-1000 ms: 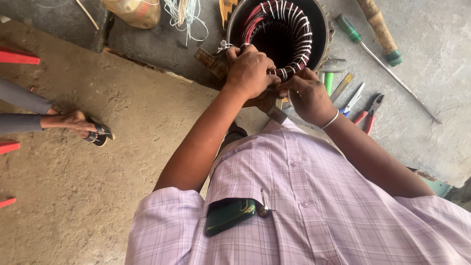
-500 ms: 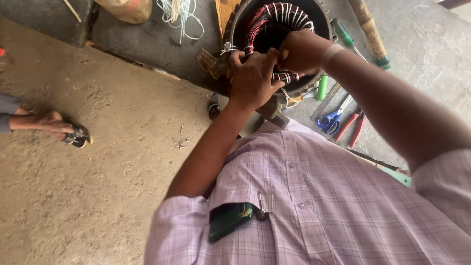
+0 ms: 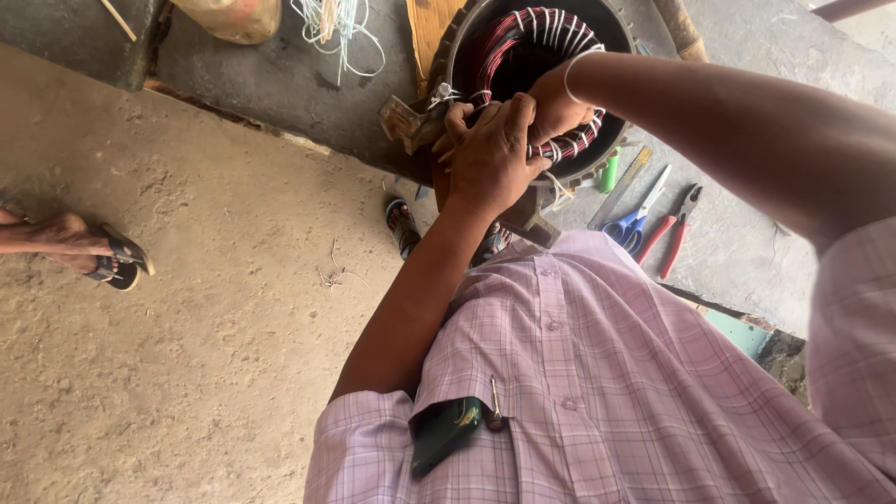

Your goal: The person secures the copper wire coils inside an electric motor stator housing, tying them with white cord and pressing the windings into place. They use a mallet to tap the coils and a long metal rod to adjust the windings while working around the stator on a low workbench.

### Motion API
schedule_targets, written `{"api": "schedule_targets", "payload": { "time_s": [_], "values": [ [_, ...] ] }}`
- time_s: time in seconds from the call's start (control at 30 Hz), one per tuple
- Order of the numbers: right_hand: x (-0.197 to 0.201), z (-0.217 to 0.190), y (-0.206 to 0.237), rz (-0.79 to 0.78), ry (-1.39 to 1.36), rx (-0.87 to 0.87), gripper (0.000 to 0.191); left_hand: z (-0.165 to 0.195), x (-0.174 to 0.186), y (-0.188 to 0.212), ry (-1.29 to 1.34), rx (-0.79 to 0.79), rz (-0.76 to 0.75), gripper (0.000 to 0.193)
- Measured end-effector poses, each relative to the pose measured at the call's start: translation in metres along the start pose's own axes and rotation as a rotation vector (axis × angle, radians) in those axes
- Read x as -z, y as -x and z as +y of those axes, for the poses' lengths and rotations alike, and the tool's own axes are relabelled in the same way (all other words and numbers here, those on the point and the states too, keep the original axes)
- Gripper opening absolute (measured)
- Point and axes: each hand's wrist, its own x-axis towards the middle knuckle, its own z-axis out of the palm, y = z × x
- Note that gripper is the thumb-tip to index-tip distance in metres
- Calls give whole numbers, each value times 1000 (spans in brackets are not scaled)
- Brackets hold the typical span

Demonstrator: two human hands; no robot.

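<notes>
Both hands are working at the near rim of a motor stator (image 3: pixel 537 56), a round dark metal housing standing on a grey concrete slab (image 3: pixel 747 233) at the far side of the scene, raised a step above the dirt floor (image 3: pixel 187 327). The step in hand looks like tying or dressing the winding: the left hand (image 3: pixel 490 154) is curled closed over the coil end at the lower left of the rim, fingers bent tight, seemingly pinching the wire bundle or a lacing cord, though what exactly lies under the fingers is hidden. The right hand (image 3: pixel 551 107) reaches in from the right and presses against the same spot; its fingers sit behind the left hand, so how far it is closed cannot be told. The next move probably calls for keeping the bundle pressed flat while the binding is drawn snug. The stator's coils (image 3: pixel 546 33) are dark red wire banded at intervals with white wraps around the ring, with a loose white strand hanging near the bottom edge. Just right of it on the slab lie blue-handled scissors (image 3: pixel 633 219), red-handled pliers (image 3: pixel 677 229) and a green-handled tool (image 3: pixel 609 173). A sandalled foot (image 3: pixel 93 247) of another person rests far left on the floor.
</notes>
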Motion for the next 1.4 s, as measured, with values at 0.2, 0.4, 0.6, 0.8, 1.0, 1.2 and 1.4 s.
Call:
{"api": "schedule_targets", "payload": {
  "time_s": [0.2, 0.4, 0.6, 0.8, 1.0, 1.2, 1.4],
  "values": [
    [-22, -3, 50, 206, -286, 30, 36, 0, 1, 0, -4, -5, -21, 75],
    [-104, 2, 101, 239, -1706, 276, 25, -1, 0, -3, -13, 11, -35, 71],
    [-130, 8, 115, 176, -1845, 474, 29, 2, 4, -2, -50, 1, -76, 70],
    [-125, 12, 136, -151, -1956, 1097, 43, 4, 10, -5, -68, -32, -68, 67],
    [-152, 17, 156, 267, -1947, 866, 26, 6, 11, -7, -165, 24, -153, 42],
    [-200, 4, 156, 509, -1570, 636, 25, 8, 11, -4, -167, 9, -190, 25],
    [-220, 5, 140, 607, -1235, 745, 27, 13, 16, -16, -149, 58, -289, 27]
  ]
}}
